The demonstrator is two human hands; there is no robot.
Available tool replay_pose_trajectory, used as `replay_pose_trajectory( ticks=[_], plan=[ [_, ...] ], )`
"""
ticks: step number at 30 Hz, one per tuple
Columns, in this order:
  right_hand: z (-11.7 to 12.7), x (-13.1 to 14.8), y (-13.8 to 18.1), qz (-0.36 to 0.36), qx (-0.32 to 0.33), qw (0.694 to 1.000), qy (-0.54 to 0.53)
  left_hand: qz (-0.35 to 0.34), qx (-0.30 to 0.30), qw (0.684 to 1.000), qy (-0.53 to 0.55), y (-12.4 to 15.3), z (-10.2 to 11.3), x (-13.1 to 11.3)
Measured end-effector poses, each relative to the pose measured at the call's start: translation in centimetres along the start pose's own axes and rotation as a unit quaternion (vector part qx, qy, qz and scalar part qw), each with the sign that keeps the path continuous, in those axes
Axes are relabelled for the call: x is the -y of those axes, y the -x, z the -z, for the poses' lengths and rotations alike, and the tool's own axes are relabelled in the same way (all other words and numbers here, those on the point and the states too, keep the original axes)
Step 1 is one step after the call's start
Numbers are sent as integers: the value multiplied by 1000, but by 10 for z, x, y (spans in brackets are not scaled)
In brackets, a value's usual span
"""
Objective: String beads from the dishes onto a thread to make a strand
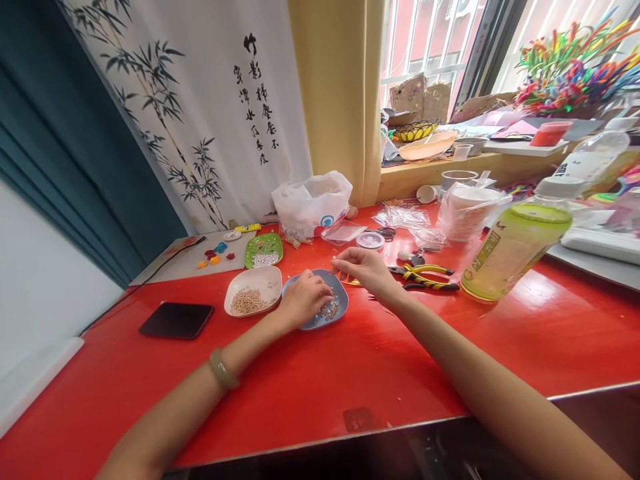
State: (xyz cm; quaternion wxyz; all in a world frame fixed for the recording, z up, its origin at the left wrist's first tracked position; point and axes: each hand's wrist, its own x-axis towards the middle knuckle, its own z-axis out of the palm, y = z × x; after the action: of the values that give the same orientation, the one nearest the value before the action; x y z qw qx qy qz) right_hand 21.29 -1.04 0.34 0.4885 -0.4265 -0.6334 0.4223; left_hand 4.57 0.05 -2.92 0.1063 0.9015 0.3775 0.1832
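Observation:
My left hand (307, 297) reaches over the blue-grey dish (342, 317), its fingers curled down at the clear and gold beads (330, 309). Whatever is between those fingertips is hidden. My right hand (367, 269) hovers just above the dish's right rim, with thumb and forefinger pinched together on a small pale bead (334, 259). To the left stands a cream dish (274, 277) with many small gold beads (247, 301). Behind it, a green tray (277, 244) holds whitish beads (266, 259).
A black phone (176, 320) lies at left. Yellow-and-black pliers (430, 275), a tilted green-yellow bottle (515, 250) and a wrapped cup (467, 210) stand or lie at right. Behind are a white plastic bag (313, 203), scissors (386, 233) and clear packets (403, 217).

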Motion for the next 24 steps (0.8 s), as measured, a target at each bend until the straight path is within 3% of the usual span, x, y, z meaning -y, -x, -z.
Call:
replay_pose_trajectory(
  ticks=[24],
  plan=[
    [3, 3, 0, 1, -4, 1000, -17, 30, 64, 997, -10, -20, 4, -12]
  ],
)
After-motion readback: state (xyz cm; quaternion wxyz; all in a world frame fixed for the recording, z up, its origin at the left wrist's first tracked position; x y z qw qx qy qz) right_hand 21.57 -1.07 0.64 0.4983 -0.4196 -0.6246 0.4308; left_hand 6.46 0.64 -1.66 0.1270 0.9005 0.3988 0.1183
